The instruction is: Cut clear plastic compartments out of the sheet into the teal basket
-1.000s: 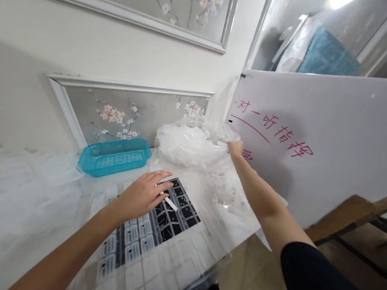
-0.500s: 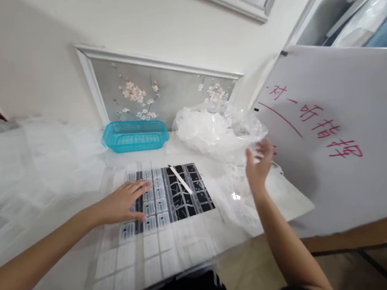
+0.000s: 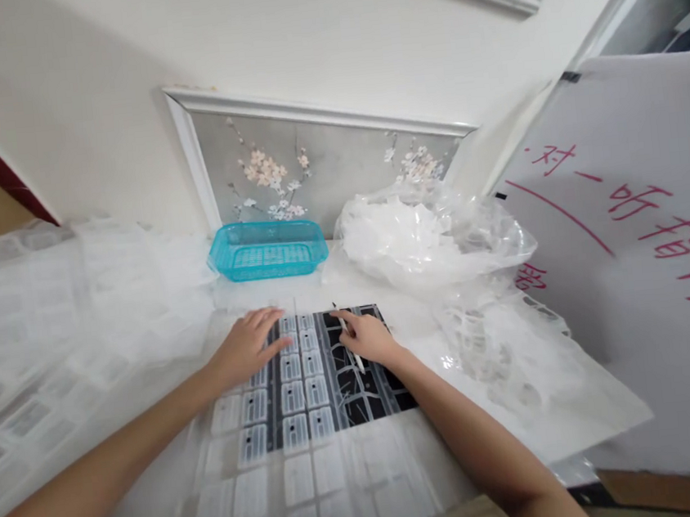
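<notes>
A clear plastic sheet of rectangular compartments (image 3: 300, 475) lies on the table, part of it over a black backing. My left hand (image 3: 242, 351) rests on its left side, palm down, fingers apart, holding nothing. On the black part, my right hand (image 3: 371, 340) has its thumb and index finger closed around a slim white pen-like tool (image 3: 357, 362) with a dark tip. The tool's middle is partly covered by the fingers. Small clear lids or inserts (image 3: 293, 396) with a dark dot each fill several compartments between my hands.
Behind the sheet stands a turquoise plastic basket (image 3: 271, 273). A clear bag of white pieces (image 3: 401, 232) sits to its right. Stacked clear plastic trays (image 3: 34, 299) cover the left side. Loose clear plastic (image 3: 503, 357) lies at right, beside a whiteboard (image 3: 668, 340) with red writing.
My right hand has come left and down from beside the clear bag onto the white tool. My left hand stays on the sheet. The view has shifted.
</notes>
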